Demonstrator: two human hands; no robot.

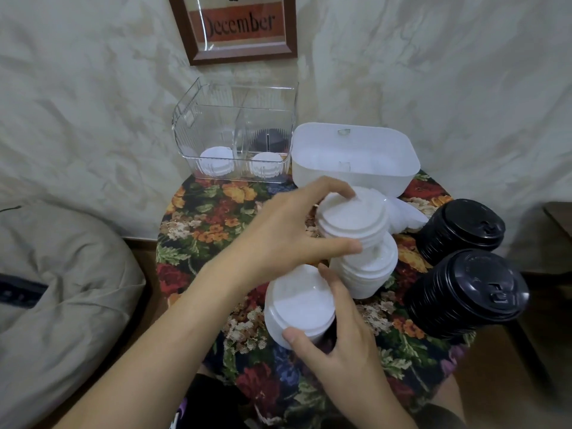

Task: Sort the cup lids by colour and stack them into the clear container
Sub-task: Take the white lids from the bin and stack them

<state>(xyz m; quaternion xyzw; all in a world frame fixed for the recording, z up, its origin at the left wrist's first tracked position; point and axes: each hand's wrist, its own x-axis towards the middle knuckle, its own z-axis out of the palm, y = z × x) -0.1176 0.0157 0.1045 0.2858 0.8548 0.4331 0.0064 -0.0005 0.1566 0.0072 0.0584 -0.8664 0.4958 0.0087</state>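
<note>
Over the table (pixel 198 239), left hand (pixel 288 233) grips upper lid stack (pixel 353 219), right hand (pixel 348 345) lower stack (pixel 298 308)

A pale wall (pixel 93 103) with a mottled cream and grey finish fills the upper half of the frame. At top centre hangs a dark wooden picture frame (pixel 238 26), cut by the top edge, with the word "December" on an orange band. A small desk (pixel 210 230) stands against the wall, covered in a dark floral cloth. At lower left slumps a beige cushion (pixel 62 289). Brown floor (pixel 541 320) shows at right. The light is soft and even.
</note>
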